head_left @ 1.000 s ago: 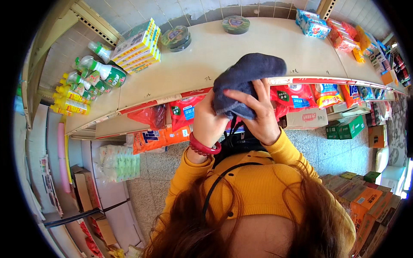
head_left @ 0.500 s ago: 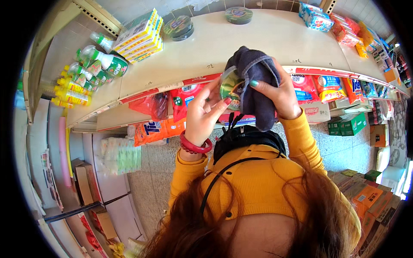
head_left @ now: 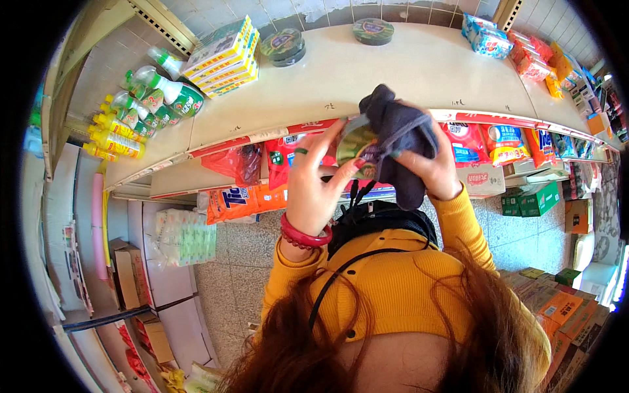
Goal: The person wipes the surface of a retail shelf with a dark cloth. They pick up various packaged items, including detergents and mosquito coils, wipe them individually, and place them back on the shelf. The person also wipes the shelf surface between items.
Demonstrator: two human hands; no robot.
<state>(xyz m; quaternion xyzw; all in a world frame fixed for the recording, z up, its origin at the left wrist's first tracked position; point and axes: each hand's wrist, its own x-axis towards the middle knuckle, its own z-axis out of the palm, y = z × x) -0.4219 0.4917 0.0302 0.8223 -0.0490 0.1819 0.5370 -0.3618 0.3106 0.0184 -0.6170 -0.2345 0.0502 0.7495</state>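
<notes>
In front of the shelf's front edge, my left hand (head_left: 313, 180) grips a round, flat tin (head_left: 354, 145) with a green camouflage pattern, thumb on its face and fingers round its rim. A dark grey cloth (head_left: 405, 134) is bunched over the tin's right side and hides part of it. My right hand (head_left: 440, 171) clasps the cloth against the tin, its thumb across the folds. On the shelf top (head_left: 393, 72) beyond my hands lie similar round tins: a small stack (head_left: 283, 49) at the left and one more tin (head_left: 372, 31) near the wall.
Stacked yellow-and-white boxes (head_left: 223, 62), green spray bottles (head_left: 182, 98) and yellow bottles (head_left: 118, 141) stand at the shelf's left. Blue packs (head_left: 486, 38) and red packs (head_left: 529, 59) sit at its right. Detergent bags (head_left: 504, 144) fill the shelf below. Cartons (head_left: 560, 308) are piled at lower right.
The tin and cloth have shifted slightly right and toward me, and the tin has tilted. My right thumb now lies lower on the cloth. Both hands keep their hold.
</notes>
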